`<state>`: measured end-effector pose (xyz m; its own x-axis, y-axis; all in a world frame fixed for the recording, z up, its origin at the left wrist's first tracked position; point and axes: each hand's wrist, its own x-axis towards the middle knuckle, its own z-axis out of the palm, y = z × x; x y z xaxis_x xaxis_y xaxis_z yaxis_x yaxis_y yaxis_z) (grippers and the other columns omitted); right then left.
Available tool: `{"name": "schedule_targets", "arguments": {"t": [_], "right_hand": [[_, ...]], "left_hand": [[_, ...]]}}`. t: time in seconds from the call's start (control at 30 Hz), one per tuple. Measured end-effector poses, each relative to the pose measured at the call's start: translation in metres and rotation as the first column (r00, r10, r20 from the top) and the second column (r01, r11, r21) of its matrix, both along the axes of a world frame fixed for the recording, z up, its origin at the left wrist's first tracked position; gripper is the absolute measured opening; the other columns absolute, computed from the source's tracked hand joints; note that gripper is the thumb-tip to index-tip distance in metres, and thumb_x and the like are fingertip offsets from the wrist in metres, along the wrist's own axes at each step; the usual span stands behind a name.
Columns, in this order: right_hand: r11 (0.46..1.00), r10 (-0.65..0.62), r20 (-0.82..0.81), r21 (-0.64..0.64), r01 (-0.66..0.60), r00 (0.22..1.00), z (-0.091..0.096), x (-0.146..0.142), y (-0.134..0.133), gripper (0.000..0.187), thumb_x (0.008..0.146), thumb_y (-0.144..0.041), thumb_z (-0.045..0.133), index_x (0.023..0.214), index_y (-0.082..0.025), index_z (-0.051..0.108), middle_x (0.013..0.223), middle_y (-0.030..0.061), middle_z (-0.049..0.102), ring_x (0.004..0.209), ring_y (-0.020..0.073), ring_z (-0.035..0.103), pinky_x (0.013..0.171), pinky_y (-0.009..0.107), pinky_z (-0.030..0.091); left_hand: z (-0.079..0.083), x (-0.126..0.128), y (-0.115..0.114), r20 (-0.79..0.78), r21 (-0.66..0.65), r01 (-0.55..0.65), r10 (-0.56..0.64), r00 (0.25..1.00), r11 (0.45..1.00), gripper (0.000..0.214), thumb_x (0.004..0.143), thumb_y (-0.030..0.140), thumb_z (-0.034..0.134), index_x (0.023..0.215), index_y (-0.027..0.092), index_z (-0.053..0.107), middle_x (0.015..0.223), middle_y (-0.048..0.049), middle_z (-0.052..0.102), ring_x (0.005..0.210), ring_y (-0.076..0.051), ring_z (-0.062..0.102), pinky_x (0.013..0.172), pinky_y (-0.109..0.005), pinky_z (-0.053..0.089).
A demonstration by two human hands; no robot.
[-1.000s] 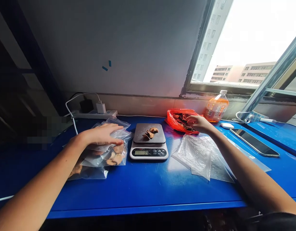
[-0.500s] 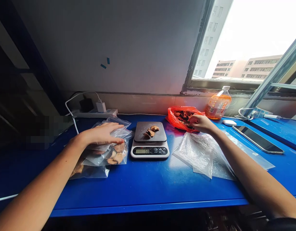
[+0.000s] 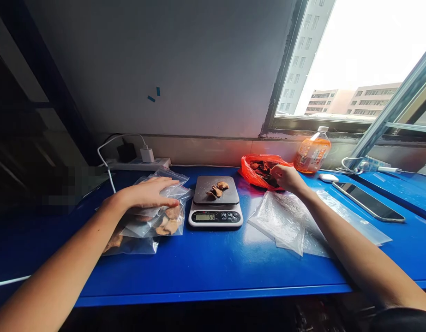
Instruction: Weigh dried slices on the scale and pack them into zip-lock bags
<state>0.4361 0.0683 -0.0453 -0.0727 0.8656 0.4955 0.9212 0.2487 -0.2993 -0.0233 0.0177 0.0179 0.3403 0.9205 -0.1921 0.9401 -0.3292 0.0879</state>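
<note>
Scale (image 3: 215, 203) at frame centre, dark flat platform, white base; lit display showed digits, not clearly legible. Brown dried pieces (image 3: 217, 189), irregular and curled, lay on the platform. Left hand (image 3: 148, 194), left of centre, lay open and flat, palm down on a stack of clear glossy zip bags (image 3: 153, 216) holding similar pieces. Right hand (image 3: 285, 177), fingers curled inside the crinkled red plastic bag (image 3: 256, 175) right of the scale; grip on contents could not be told. Empty clear bags (image 3: 282, 221) lay below it. Orange bottle (image 3: 311, 152) label unreadable. Blue table (image 3: 206, 263) smooth.
</note>
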Motion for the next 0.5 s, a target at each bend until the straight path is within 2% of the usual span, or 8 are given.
{"name": "schedule_targets", "arguments": {"t": [0.13, 0.27, 0.4, 0.5], "right_hand": [[0.988, -0.137, -0.109, 0.057, 0.144, 0.984, -0.001, 0.006, -0.001, 0.025, 0.074, -0.015, 0.05, 0.09, -0.016, 0.069, 0.082, 0.0095, 0.072, 0.071, 0.0201, 0.064, 0.069, 0.031, 0.048], [0.968, -0.227, -0.302, 0.031, 0.247, 0.926, -0.001, 0.007, 0.0, 0.034, 0.069, -0.015, 0.05, 0.096, -0.015, 0.071, 0.088, 0.0103, 0.074, 0.076, 0.0206, 0.067, 0.073, 0.032, 0.05], [0.974, -0.214, -0.349, -0.002, 0.228, 0.912, 0.001, 0.003, -0.003, 0.037, 0.065, -0.014, 0.049, 0.093, -0.012, 0.074, 0.087, 0.0113, 0.075, 0.076, 0.0212, 0.068, 0.07, 0.03, 0.052], [0.988, -0.151, -0.453, -0.045, 0.147, 0.879, 0.01, -0.007, -0.011, 0.036, 0.064, -0.016, 0.051, 0.089, -0.012, 0.076, 0.076, 0.0098, 0.074, 0.069, 0.0206, 0.069, 0.063, 0.029, 0.053]], "left_hand": [[-0.007, -0.007, 0.007, 0.02, 0.023, 0.021, -0.022, 1.0, 1.0, 0.099, 0.068, 0.081, 0.05, 0.148, 0.025, 0.034, 0.156, -0.0064, 0.031, 0.142, -0.032, 0.028, 0.116, -0.043, 0.024], [-0.012, -0.011, 0.012, 0.022, 0.052, 0.036, -0.037, 0.999, 0.998, 0.098, 0.068, 0.081, 0.05, 0.147, 0.024, 0.036, 0.155, -0.0084, 0.034, 0.141, -0.032, 0.03, 0.116, -0.042, 0.024], [-0.01, -0.009, 0.01, 0.027, 0.055, 0.032, -0.034, 0.999, 0.998, 0.098, 0.067, 0.081, 0.05, 0.147, 0.026, 0.037, 0.154, -0.0076, 0.035, 0.141, -0.033, 0.03, 0.115, -0.042, 0.024], [-0.008, -0.007, 0.007, 0.014, 0.037, 0.017, -0.017, 1.0, 0.999, 0.098, 0.068, 0.081, 0.05, 0.148, 0.027, 0.036, 0.155, -0.0065, 0.033, 0.142, -0.032, 0.027, 0.116, -0.042, 0.023]]}}
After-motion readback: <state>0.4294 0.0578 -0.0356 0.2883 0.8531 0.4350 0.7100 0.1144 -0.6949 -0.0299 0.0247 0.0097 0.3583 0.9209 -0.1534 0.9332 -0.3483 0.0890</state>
